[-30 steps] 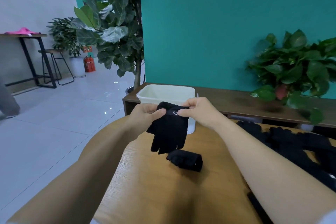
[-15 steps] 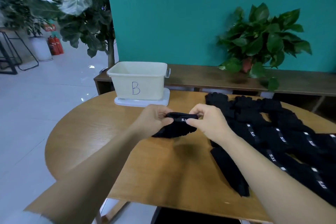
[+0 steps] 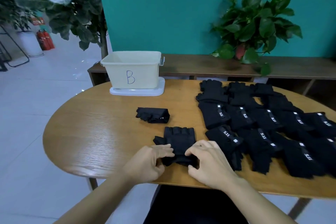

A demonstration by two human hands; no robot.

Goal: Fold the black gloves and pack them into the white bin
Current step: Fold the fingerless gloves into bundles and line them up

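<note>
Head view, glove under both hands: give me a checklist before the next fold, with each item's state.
1. Glove flat on the table: ok.
2. Left hand grip on the cuff edge: ok.
3. Right hand grip on the cuff edge: ok.
4. Folded glove clear of the working spot: ok.
5. White bin upright, open: ok.
6. Bin contents: cannot tell.

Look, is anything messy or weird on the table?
Nothing stands out. The white bin sits upright on its lid, one folded glove lies alone mid-table, and unfolded gloves overlap in rows. Both hands, left hand and right hand, pinch the wrist end of another glove.
</note>
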